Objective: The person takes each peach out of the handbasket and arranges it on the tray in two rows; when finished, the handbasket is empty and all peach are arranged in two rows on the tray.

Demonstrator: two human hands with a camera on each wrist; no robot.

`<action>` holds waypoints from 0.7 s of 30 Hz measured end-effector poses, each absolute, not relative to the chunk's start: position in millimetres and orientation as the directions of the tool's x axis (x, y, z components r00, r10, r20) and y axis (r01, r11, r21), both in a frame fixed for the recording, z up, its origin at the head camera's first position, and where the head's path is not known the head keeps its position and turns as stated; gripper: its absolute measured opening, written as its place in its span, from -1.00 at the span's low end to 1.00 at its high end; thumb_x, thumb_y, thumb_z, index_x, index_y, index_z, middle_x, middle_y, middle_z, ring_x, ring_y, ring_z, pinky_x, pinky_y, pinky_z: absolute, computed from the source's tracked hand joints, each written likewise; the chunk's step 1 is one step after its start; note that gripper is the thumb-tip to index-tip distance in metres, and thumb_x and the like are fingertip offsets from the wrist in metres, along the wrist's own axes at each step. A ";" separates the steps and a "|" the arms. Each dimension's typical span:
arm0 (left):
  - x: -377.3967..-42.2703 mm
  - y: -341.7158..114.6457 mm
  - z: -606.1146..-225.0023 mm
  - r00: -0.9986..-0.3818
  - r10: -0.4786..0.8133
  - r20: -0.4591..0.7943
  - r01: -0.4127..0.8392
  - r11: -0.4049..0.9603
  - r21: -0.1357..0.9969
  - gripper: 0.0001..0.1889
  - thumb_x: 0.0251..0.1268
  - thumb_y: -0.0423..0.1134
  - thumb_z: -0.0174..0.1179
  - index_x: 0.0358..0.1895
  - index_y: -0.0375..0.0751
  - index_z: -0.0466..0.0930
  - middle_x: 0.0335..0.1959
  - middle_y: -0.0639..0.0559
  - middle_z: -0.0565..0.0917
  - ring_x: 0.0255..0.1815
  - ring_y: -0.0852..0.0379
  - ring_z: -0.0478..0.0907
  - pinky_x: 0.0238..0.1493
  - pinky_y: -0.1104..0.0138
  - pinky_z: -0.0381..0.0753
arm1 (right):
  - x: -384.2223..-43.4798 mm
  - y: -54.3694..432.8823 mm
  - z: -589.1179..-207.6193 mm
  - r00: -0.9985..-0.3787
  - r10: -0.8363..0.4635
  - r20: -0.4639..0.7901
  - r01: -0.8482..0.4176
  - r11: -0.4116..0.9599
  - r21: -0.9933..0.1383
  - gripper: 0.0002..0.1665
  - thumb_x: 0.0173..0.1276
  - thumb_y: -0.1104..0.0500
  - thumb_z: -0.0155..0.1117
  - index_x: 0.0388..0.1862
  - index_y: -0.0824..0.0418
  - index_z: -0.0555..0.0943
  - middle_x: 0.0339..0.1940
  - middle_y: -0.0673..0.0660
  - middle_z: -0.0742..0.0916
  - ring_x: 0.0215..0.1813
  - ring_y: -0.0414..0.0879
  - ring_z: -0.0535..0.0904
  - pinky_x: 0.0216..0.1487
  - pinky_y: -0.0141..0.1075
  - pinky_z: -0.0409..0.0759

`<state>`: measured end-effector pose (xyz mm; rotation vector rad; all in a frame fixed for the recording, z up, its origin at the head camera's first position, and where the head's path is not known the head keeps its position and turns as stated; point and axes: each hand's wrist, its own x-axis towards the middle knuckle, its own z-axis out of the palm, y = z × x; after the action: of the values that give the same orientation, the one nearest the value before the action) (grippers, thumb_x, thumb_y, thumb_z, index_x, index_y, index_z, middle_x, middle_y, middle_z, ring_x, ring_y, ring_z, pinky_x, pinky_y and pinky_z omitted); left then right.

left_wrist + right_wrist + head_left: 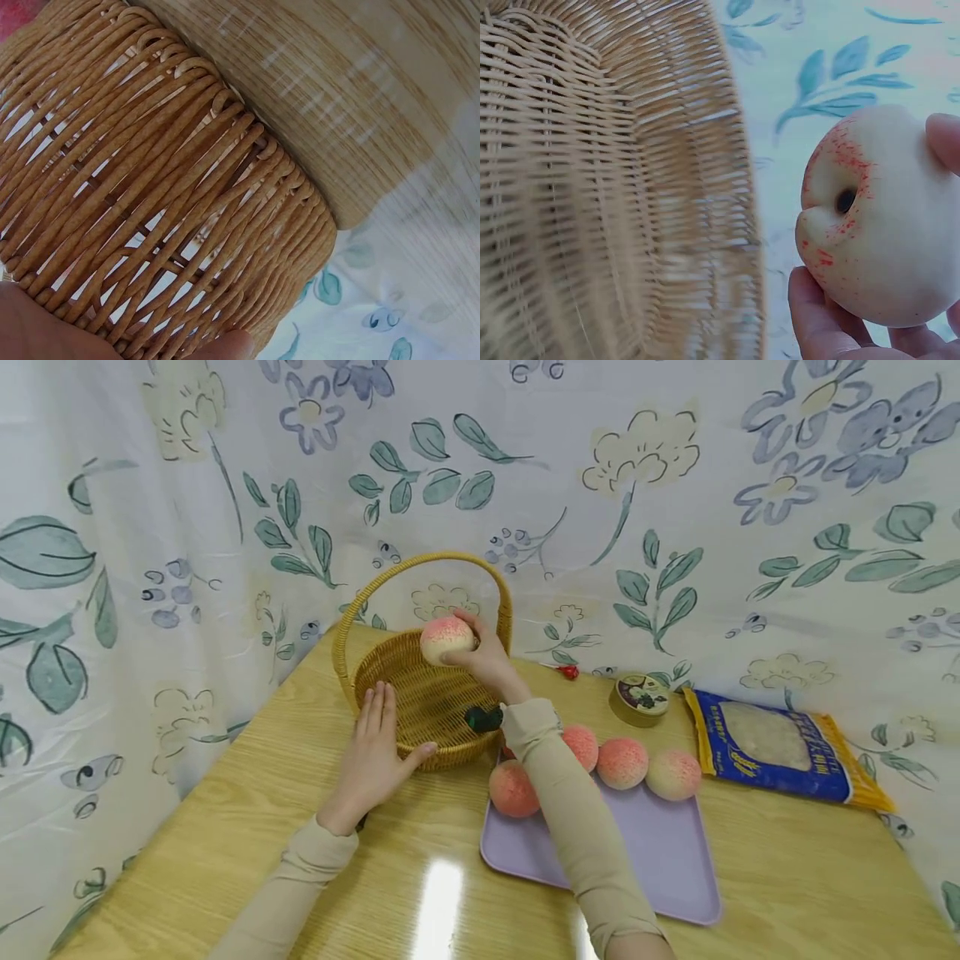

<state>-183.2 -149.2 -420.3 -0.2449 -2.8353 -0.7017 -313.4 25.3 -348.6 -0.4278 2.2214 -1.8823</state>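
My right hand (493,662) grips a pink and cream peach (444,641) over the far side of a wicker basket (457,758). Fingers and thumb curl round the peach (885,232), whose dark stem hollow shows in the right wrist view. On the basket's near left rim rests my left hand (372,764), its fingers straight and its thumb spread along the front. The left wrist view has the woven outer wall (150,172) close up, with part of that hand along the bottom edge. Inside the basket, the woven floor (420,697) is visible; a dark object (483,719) appears beside my right cuff.
Several peaches (622,763) sit on a lilac tray (667,860), partly hidden by my right forearm. Behind it are a round tin (639,699), a blue and yellow packet (780,745) and a small red item (568,672). The basket's tall handle (427,558) arches up near a floral cloth.
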 end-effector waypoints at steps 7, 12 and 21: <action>-185.1 -148.8 -420.3 -0.965 0.125 0.232 0.220 0.869 0.444 0.14 0.27 0.37 0.02 0.52 -0.39 -0.39 0.57 -0.33 -0.30 0.59 -0.30 -0.35 0.56 -0.09 -0.20 | -288.2 79.7 -338.3 -0.929 -0.362 0.076 -0.123 0.108 -0.987 -0.08 0.26 0.39 0.28 0.52 -0.06 0.17 0.51 0.07 0.28 0.42 0.12 0.35 0.30 0.07 0.47; -185.5 -149.7 -419.5 -0.964 0.137 0.226 0.228 0.864 0.449 0.14 0.28 0.39 -0.03 0.52 -0.40 -0.41 0.57 -0.32 -0.34 0.59 -0.29 -0.38 0.56 -0.09 -0.23 | -263.1 121.5 -337.8 -0.928 -0.359 0.101 -0.147 0.104 -0.984 -0.04 0.24 0.42 0.25 0.55 -0.02 0.13 0.50 0.11 0.30 0.43 0.13 0.34 0.25 -0.02 0.51; -185.6 -146.9 -421.3 -0.960 0.151 0.234 0.244 0.864 0.441 0.11 0.32 0.39 -0.10 0.51 -0.42 -0.42 0.56 -0.33 -0.34 0.59 -0.30 -0.39 0.55 -0.13 -0.20 | -221.1 191.5 -360.0 -0.961 -0.269 0.069 -0.120 0.182 -0.976 -0.03 0.20 0.45 0.23 0.55 0.09 0.11 0.52 0.13 0.27 0.47 0.14 0.26 0.26 -0.13 0.46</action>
<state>-185.6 -146.9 -421.3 -0.3044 -2.8455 -0.7114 -221.1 191.5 -360.0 -0.3843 2.3209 -1.8990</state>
